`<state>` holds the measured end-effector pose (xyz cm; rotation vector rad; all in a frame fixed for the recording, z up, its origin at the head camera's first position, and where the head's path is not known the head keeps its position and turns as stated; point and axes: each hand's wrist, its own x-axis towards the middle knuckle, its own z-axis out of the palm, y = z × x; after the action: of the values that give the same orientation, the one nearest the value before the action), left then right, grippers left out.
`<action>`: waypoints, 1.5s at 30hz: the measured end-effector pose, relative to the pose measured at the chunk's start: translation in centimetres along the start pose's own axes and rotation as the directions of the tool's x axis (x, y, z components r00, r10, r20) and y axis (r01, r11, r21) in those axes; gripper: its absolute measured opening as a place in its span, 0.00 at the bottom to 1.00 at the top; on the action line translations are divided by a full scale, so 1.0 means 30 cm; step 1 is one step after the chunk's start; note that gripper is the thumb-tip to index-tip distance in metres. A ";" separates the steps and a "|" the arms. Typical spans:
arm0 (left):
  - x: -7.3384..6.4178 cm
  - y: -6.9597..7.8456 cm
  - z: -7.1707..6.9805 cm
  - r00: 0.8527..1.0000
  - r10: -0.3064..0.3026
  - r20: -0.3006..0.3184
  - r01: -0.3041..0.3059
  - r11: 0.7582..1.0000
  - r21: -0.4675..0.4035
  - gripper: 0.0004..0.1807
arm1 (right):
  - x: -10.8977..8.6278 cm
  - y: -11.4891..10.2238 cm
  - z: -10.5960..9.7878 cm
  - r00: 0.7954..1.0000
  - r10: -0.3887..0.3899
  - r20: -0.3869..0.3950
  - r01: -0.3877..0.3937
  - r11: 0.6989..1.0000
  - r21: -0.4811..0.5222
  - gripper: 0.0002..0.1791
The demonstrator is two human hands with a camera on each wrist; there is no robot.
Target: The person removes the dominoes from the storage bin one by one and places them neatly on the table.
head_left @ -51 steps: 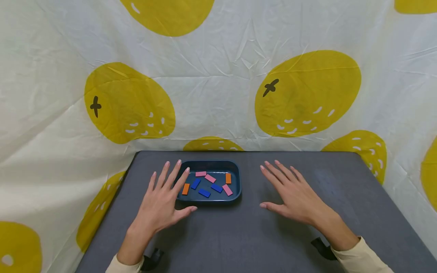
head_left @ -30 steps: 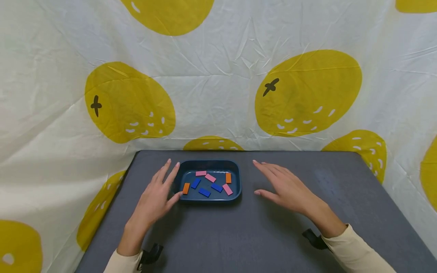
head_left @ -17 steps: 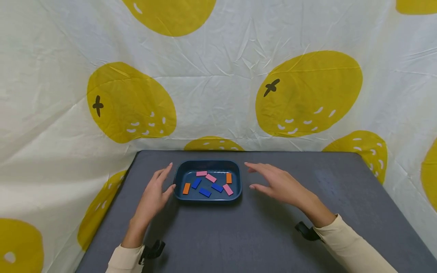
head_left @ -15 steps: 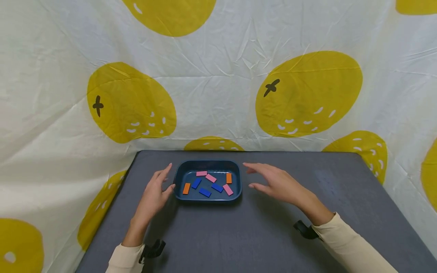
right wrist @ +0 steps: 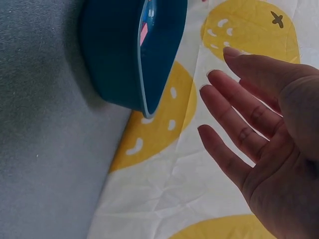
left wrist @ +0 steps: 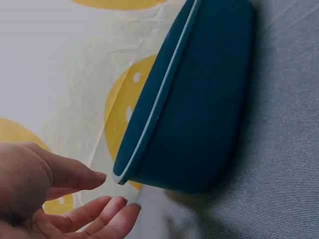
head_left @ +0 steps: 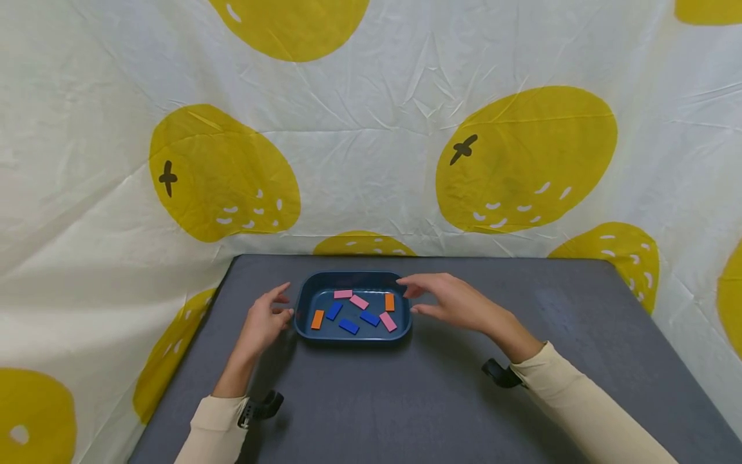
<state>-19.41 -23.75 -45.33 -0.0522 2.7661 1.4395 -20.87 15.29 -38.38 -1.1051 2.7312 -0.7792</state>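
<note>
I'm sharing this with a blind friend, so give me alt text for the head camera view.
An empty left hand and an empty right hand hover at either end of a blue tray holding eight tiles: three pink, three blue, two orange. The tray sits on a gray table before a white curtain printed with yellow fruit.

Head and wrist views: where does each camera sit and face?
Head: worn on the head, facing forward and down at the blue tray, small pieces and patterned cloth; left hand, right hand and sleeves show.
Left wrist: on that wrist, facing forward at the tray's outer wall; left hand at lower left.
Right wrist: on that wrist, facing forward at the tray's outer wall; right hand at right.
Wrist views share tray, table and cloth.
</note>
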 end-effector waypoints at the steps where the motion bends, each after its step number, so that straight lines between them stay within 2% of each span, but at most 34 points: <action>1: 0.004 0.000 0.000 1.000 -0.006 0.006 0.006 1.000 -0.013 0.35 | 0.007 0.001 0.001 1.000 -0.004 0.006 0.004 1.000 0.003 0.32; 6: 0.026 -0.008 -0.001 0.998 -0.033 0.048 0.036 0.997 -0.070 0.32 | 0.039 0.000 0.005 0.999 -0.015 0.040 0.015 1.000 0.013 0.32; 12: 0.050 -0.022 0.002 0.997 -0.048 0.067 0.055 0.993 -0.106 0.29 | 0.073 0.004 0.014 0.998 -0.036 0.058 0.036 0.999 -0.001 0.34; 17: 0.066 -0.019 0.004 0.993 -0.082 0.090 0.093 0.988 -0.126 0.28 | 0.094 0.001 0.022 0.996 -0.021 0.083 0.019 0.999 0.028 0.39; 23: 0.083 -0.017 0.001 0.983 -0.124 0.134 0.147 0.972 -0.183 0.27 | 0.123 0.009 0.038 0.990 -0.004 0.142 -0.002 0.999 0.042 0.37; 34: 0.093 -0.007 0.005 0.977 -0.149 0.152 0.177 0.966 -0.188 0.27 | 0.181 0.049 0.074 0.973 -0.038 0.229 0.028 0.999 0.046 0.28; 40: 0.094 -0.008 0.005 0.976 -0.150 0.157 0.181 0.963 -0.200 0.27 | 0.211 0.067 0.104 0.963 -0.031 0.268 0.015 0.998 0.061 0.27; 45: 0.093 -0.010 0.006 0.977 -0.151 0.151 0.178 0.966 -0.190 0.26 | 0.235 0.073 0.136 0.955 -0.015 0.297 0.015 1.000 0.002 0.26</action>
<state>-22.20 -23.84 -45.79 -0.1769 2.4363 1.6089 -26.32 10.15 -42.28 -1.1400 2.4744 -0.5609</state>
